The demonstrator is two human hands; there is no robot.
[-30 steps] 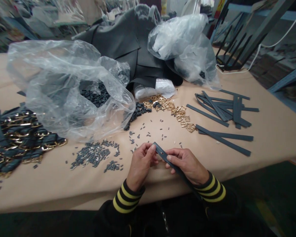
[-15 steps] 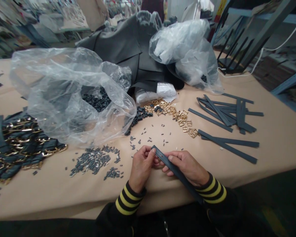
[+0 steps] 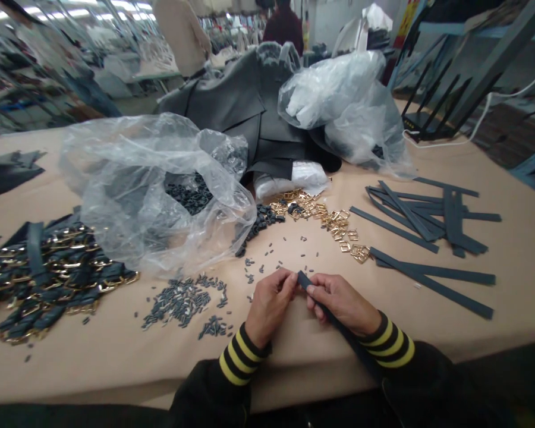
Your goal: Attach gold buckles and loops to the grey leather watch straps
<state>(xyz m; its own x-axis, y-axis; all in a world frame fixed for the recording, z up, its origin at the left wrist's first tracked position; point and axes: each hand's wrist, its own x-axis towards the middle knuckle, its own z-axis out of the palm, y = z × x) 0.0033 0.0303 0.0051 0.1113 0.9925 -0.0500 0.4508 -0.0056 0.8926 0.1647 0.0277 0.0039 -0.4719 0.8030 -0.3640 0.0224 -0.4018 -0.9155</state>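
Note:
A dark grey strap (image 3: 340, 328) runs from between my hands down toward my right sleeve. My right hand (image 3: 345, 303) is closed on it near its upper end, thumb on top and fingers curled underneath. My left hand (image 3: 270, 306) is closed in a pinch at the strap's tip; its fingertips partly hide what they grip there. Just beyond my hands lie small scattered dark tube-shaped pieces (image 3: 261, 268). To the left of my left hand is a larger heap of these dark and pale pieces (image 3: 178, 303).
Gold rectangular buckles (image 3: 336, 221) and dark loops (image 3: 261, 219) lie farther back. Loose grey straps (image 3: 432, 276) are at right. Buckled straps (image 3: 62, 267) pile at left. Plastic bags (image 3: 160, 172), grey material (image 3: 223, 89) and a router (image 3: 428, 122) stand behind. People are in the background.
The view has tilted up and turned slightly left. The strap's upper end, earlier showing a small hole, now shows a shorter plain length between my hands. Both hands still grip it.

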